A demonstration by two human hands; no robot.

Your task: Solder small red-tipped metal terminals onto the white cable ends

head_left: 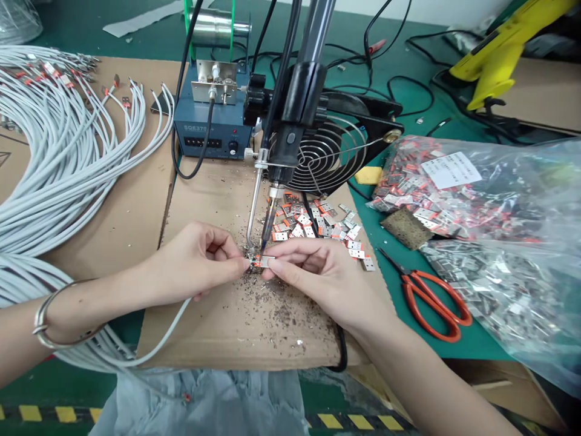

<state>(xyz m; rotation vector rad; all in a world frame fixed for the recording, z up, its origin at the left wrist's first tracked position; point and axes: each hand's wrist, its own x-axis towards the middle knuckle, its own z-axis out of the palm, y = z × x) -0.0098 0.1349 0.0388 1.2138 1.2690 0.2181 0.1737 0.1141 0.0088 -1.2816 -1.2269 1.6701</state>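
Between thumb and forefinger, my left hand (204, 257) pinches the end of a grey-white cable (175, 327) that trails down to the left. My right hand (318, 263) grips a small metal USB connector (267, 261) with an orange part, its end meeting the cable tip. Right above the joint stands the tip of a soldering iron (269, 227) fixed in a stand, with a thin bent solder feed tube (252, 218) beside it. Whether the tip touches the connector is too small to tell. Loose connectors (318, 221) lie scattered behind my right hand.
Bundled cables (68, 163) fill the left side. A blue solder feeder (209, 130) with a solder spool (211, 29) and a fan (324, 154) stand behind. To the right lie orange-handled scissors (436, 303), a brown sponge (406, 228) and plastic bags of connectors (494, 303). Cardboard (195, 339) covers the work area.
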